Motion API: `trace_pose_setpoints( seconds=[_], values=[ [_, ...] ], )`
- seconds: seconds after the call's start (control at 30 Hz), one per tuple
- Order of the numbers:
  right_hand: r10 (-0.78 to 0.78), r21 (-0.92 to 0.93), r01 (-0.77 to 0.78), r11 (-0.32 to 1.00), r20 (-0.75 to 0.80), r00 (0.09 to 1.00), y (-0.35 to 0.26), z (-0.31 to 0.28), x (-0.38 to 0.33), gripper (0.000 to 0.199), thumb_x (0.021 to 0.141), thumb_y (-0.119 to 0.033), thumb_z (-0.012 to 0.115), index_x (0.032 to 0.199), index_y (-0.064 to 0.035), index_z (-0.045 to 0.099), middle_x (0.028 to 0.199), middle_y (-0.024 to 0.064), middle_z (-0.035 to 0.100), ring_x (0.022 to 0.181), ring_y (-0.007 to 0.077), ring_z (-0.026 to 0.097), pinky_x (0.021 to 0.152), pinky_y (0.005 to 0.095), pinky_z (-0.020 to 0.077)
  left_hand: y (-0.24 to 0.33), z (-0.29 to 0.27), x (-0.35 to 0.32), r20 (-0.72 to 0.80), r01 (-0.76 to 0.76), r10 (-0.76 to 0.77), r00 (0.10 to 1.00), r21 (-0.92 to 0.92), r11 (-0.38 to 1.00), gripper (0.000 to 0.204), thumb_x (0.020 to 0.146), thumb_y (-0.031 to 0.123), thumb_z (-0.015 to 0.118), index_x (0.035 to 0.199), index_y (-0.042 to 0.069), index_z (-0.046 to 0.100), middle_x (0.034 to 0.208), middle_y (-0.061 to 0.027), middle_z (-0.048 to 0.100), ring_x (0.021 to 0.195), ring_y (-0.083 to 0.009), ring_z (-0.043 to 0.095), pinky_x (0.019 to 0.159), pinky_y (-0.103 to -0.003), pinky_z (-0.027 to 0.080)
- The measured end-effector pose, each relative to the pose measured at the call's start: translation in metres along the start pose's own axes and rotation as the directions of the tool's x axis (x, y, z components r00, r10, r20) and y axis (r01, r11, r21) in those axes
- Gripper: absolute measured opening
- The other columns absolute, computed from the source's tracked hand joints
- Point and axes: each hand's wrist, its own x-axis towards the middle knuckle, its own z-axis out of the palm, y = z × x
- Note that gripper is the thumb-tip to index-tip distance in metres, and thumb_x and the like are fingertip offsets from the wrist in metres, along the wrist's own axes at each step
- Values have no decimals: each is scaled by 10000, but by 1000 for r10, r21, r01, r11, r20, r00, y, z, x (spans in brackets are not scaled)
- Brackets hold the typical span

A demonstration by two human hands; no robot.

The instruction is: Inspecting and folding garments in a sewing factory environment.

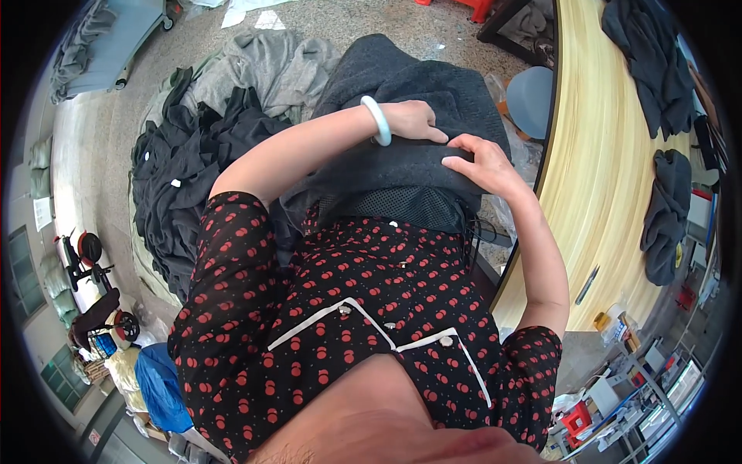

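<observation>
Two inward-turned hands point(410, 121) point(493, 166) on dark cloth point(394, 168)

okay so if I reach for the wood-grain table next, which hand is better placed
Probably your right hand: it's nearer the wood-grain table, while your left hand sits farther off. Both are on the dark garment.

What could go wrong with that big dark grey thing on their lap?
The dark grey knit garment spreads over the lap, so it might slip to the floor. The pale bangle by the left hand is close to the knit and could snag it. The dark garment pile alongside looks similar in colour, so pieces might get mixed up.
</observation>
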Motion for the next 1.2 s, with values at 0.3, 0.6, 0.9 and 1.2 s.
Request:
trace_pose_setpoints(
  seconds=[0.3,0.6,0.9,1.2],
  values=[
    [-182,-121,164,979,-159,970,-4,7,-21,114,751,-77,591,825,7,614,747,138,566,727,296,568,652,343,445,11,5,6,151,-81,65,986,106,991,440,735,303,651,1018,-27,586,899,-183,620,823,-272,589,735,-347,442],
    [-312,-209,242,948,-439,843,-16,-3,0,131,766,-3,503,892,9,537,820,161,557,781,328,559,684,365,447,26,-12,-16,-175,-79,-19,984,-535,841,379,864,279,520,1035,-58,535,943,-57,573,845,-86,501,738,-233,425],
    [-178,-112,148,983,-342,923,-10,10,-1,143,718,-34,528,856,-4,549,801,142,580,767,296,576,683,351,449,22,-10,-18,26,155,-156,988,-328,932,756,677,312,709,1153,-187,399,1115,-311,497,1040,-316,518,894,-306,402],
    [-179,-132,133,982,-459,870,-14,17,2,185,726,-93,605,900,-55,556,803,113,608,777,272,579,699,368,438,15,11,-11,-252,-5,-130,959,-473,881,452,747,261,635,985,-116,566,913,-252,601,885,-301,593,772,-356,449]
  ],
)
